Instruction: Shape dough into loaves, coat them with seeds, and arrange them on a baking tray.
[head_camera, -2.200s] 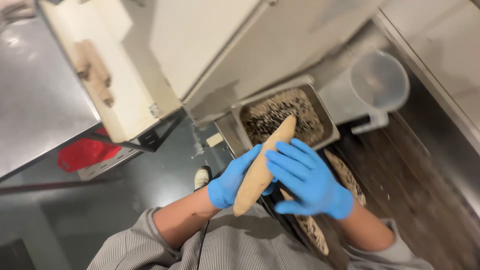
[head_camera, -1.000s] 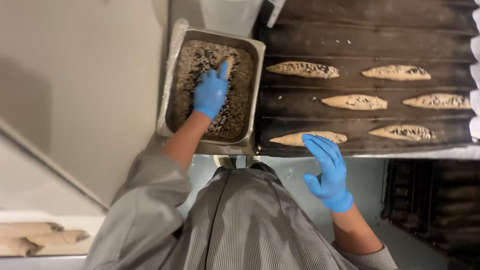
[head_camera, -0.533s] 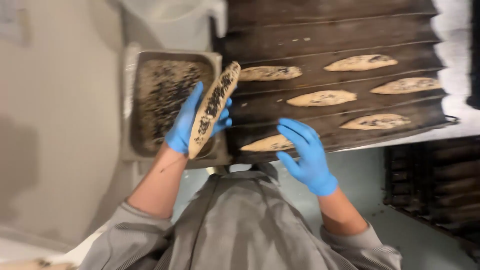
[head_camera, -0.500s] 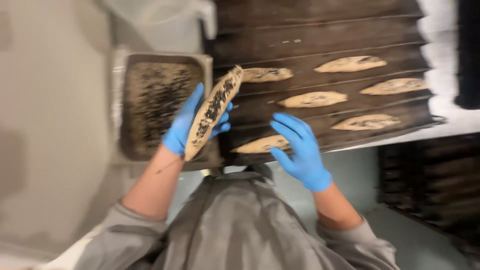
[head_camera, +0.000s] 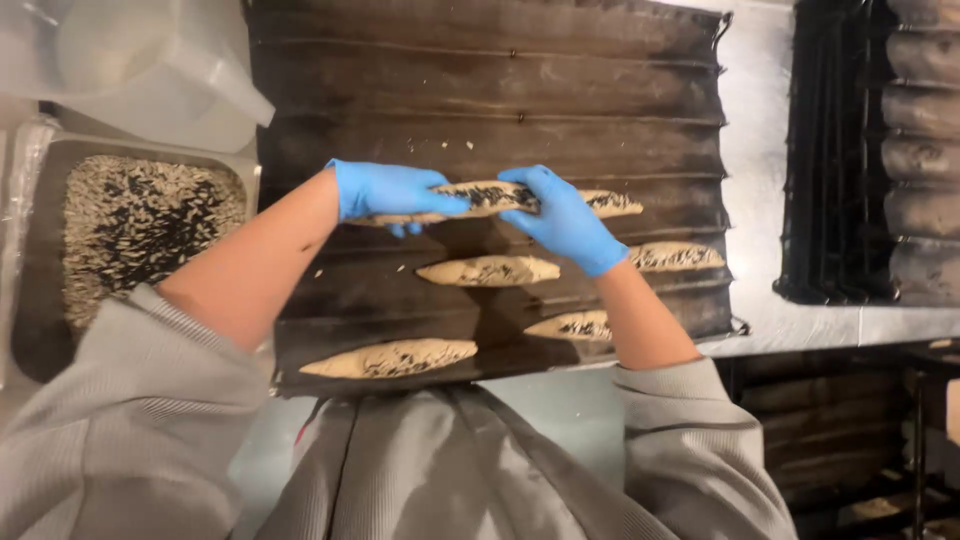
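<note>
Left hand (head_camera: 385, 190) and right hand (head_camera: 562, 215), both blue-gloved, gripping seeded dough stick (head_camera: 470, 201) at each end; fingers (head_camera: 440, 207) curling closed around it, holding it lengthwise over grooved baking tray (head_camera: 480, 90), near seed pan (head_camera: 140, 215).

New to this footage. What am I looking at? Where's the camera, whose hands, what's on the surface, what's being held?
There is no machine here: a person works with two hands in blue gloves. The single picture comes from a camera on that person's head, looking straight down, so the grey sleeves and torso at the bottom are their own.

The left hand and right hand hold one long seeded dough piece by its ends, over a dark grooved baking tray. It is hard to tell whether the piece already touches the tray.

Other shaped dough pieces lie in the tray's grooves, such as the nearest one and a middle one.

To the left sits a metal pan of seeds, with a clear plastic jug above it. More dark trays stand at the right.
</note>
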